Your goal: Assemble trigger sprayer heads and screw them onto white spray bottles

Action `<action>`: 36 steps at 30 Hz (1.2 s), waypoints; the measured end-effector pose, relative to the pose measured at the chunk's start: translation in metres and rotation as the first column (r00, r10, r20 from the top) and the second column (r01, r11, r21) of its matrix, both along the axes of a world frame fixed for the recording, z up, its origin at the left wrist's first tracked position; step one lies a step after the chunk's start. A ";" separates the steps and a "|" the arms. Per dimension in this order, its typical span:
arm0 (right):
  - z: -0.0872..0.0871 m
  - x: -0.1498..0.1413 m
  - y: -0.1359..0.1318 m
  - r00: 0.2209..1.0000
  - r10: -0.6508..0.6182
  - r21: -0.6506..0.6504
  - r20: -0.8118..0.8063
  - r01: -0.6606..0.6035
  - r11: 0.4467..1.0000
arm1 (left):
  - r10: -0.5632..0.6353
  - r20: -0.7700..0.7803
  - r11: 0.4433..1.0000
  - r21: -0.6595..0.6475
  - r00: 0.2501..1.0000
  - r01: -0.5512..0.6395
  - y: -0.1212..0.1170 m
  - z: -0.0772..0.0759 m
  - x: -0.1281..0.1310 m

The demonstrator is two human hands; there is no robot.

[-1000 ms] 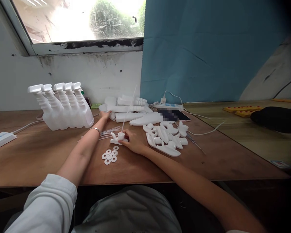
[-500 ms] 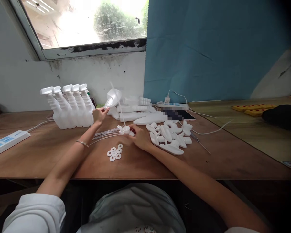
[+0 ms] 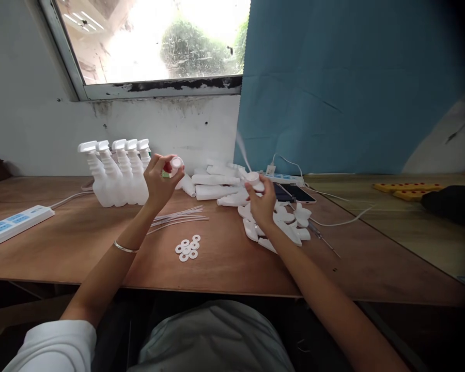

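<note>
My left hand (image 3: 163,178) is raised above the back of the table, its fingers closed round a white bottle (image 3: 176,163). The round mouth faces me; most of the body is hidden. To the right, my right hand (image 3: 264,204) grips a white trigger sprayer head (image 3: 252,179), its round collar turned up. A thin tube (image 3: 242,147), smeared by motion, rises from the collar. Below that hand lies a pile of white sprayer heads (image 3: 289,227). Several thin white tubes (image 3: 180,218) and several white ring washers (image 3: 188,249) lie between my arms.
White bottles (image 3: 120,181) with sprayer heads stand in a row at the back left. More white bottles (image 3: 217,192) lie along the back. A power strip (image 3: 19,225) sits at the left, a screwdriver (image 3: 325,240) and a dark-screened device (image 3: 302,194) at the right.
My right hand has lifted the sprayer head and tube up and to the right. My left hand has turned the bottle so its mouth faces me. The view has shifted slightly.
</note>
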State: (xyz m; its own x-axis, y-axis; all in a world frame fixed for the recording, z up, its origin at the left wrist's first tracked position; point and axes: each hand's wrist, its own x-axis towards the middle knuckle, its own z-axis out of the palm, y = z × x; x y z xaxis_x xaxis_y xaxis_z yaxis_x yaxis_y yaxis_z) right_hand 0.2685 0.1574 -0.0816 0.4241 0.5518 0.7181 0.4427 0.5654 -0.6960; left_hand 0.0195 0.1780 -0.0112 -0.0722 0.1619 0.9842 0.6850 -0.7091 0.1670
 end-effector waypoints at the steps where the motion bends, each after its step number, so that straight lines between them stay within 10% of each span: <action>1: 0.003 0.005 0.000 0.996 -0.084 0.034 0.017 0.083 0.996 | 0.008 -0.018 0.999 0.047 1.000 -0.007 -0.003 0.003 0.002; 11: 0.016 0.034 0.003 0.893 -0.427 0.297 0.140 0.374 0.879 | 0.292 -0.159 0.953 0.125 0.943 -0.274 -0.013 0.009 -0.008; 22: 0.012 0.027 -0.005 0.823 -0.482 0.295 0.299 0.401 0.867 | 0.320 -0.338 0.947 0.107 0.885 -0.302 -0.018 -0.004 -0.002; 31: -0.004 -0.025 -0.023 0.695 -0.056 0.136 0.716 -0.061 0.989 | 0.280 -0.517 0.959 0.122 0.809 -0.255 -0.032 -0.053 0.026; 36: -0.010 -0.042 -0.028 0.792 0.247 -0.053 0.558 -0.263 0.963 | 0.257 -0.549 0.966 0.171 0.796 -0.194 -0.043 -0.061 0.037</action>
